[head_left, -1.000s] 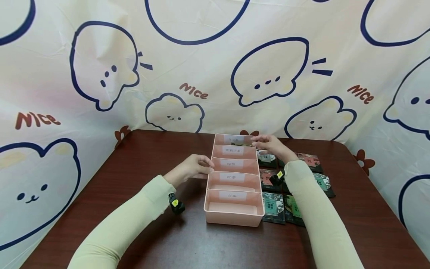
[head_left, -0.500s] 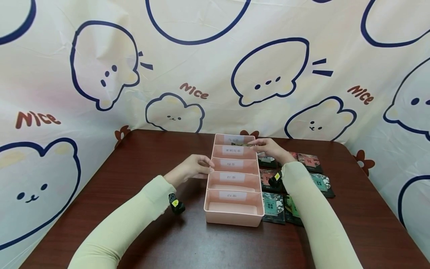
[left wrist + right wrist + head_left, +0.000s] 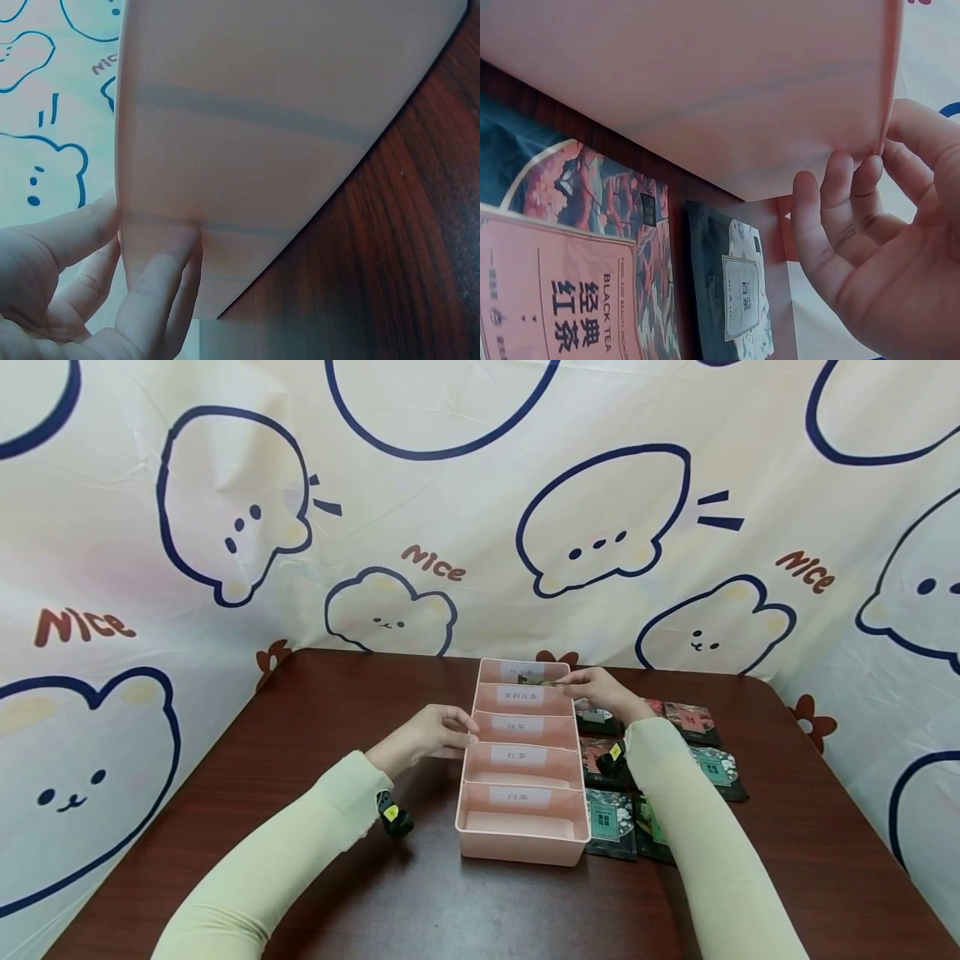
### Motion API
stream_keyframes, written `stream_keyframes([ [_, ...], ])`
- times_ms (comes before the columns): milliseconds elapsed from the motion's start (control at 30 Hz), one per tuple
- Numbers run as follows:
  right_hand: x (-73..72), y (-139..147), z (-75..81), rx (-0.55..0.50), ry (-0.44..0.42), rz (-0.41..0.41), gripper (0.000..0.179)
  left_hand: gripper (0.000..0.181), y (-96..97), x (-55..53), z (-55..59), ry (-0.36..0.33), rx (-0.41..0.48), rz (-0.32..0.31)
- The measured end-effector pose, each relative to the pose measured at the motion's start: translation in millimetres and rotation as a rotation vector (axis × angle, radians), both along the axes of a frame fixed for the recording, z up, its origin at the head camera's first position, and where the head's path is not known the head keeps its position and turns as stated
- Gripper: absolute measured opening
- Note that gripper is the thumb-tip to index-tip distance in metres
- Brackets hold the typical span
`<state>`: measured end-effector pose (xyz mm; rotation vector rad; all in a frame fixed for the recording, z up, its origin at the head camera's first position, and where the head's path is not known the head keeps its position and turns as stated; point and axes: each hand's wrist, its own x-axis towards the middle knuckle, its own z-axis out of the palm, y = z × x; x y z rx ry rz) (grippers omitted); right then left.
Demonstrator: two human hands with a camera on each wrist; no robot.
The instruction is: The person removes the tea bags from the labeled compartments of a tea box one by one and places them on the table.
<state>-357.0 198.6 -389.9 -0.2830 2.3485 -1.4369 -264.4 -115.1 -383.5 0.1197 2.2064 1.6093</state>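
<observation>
A long pink divided box [image 3: 521, 850] with white labels stands lengthwise on the table. My left hand [image 3: 427, 739] holds its left rim; in the left wrist view, fingertips [image 3: 187, 240] rest against the outer wall while other fingers reach past the rim. My right hand [image 3: 603, 692] is at the far right corner, pinching the edge of a tea packet [image 3: 540, 680] that lies in the rearmost compartment. Some right fingers [image 3: 838, 169] touch the outer wall in the right wrist view; the thumb and index tips are hidden behind the rim.
Several dark tea packets lie right of the box, among them a teal one [image 3: 611, 822], a red one [image 3: 692, 720] and, in the right wrist view, a pink-labelled black tea packet [image 3: 555, 292]. A cartoon-printed cloth [image 3: 480, 510] hangs behind the table [image 3: 337, 860].
My right hand has shifted slightly left and down, its fingertips now right at the packet's edge. The packet has moved a little. My left hand and the box have stayed put.
</observation>
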Motion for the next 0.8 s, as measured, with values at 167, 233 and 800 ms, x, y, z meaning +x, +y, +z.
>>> stream_keyframes([
  [167,0.2,0,-0.7,-0.001,0.024,-0.003,0.034,0.019,0.0,0.2,0.4,-0.001,0.003,0.000],
  [233,0.7,0,-0.1,-0.003,0.037,-0.017,0.030,0.019,0.4,0.3,0.6,0.000,0.002,0.000],
  [800,12.8,14,52.4,-0.461,0.208,-0.173,0.009,0.019,0.7,0.0,0.7,-0.005,-0.003,0.003],
])
